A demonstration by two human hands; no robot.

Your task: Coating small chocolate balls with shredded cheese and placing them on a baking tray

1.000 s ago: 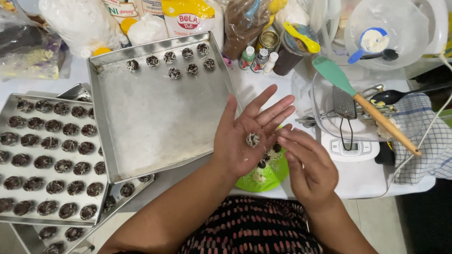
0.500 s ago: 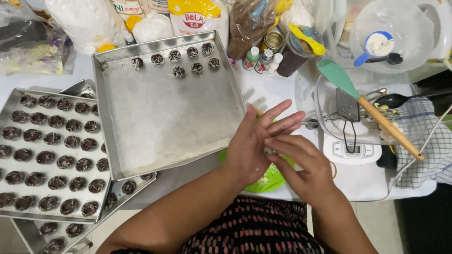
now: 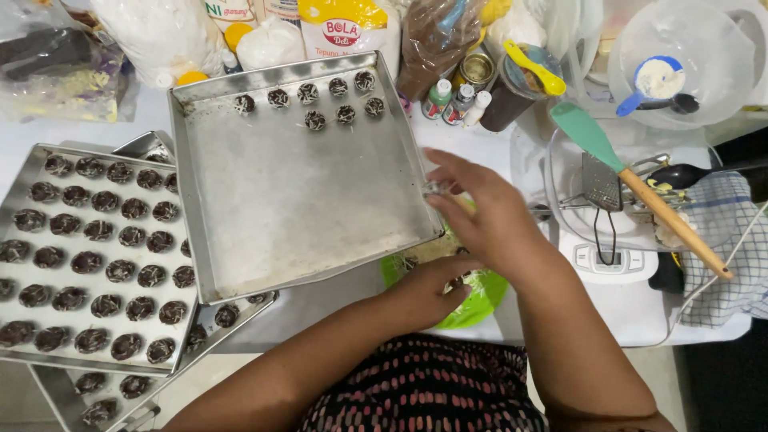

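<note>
My right hand [image 3: 488, 220] pinched a small chocolate ball [image 3: 436, 189] at the big tray's [image 3: 288, 208] near corner. My left hand [image 3: 428, 292] curled loosely over the green bowl [image 3: 480, 300] just below, on the crowded white bench [image 3: 336, 308].

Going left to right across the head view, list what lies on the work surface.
Full tray of dark balls → large steel tray with a few coated balls → green bowl under the left hand, right hand above it → white scale → teal spatula with wooden handle → checked cloth.
</note>
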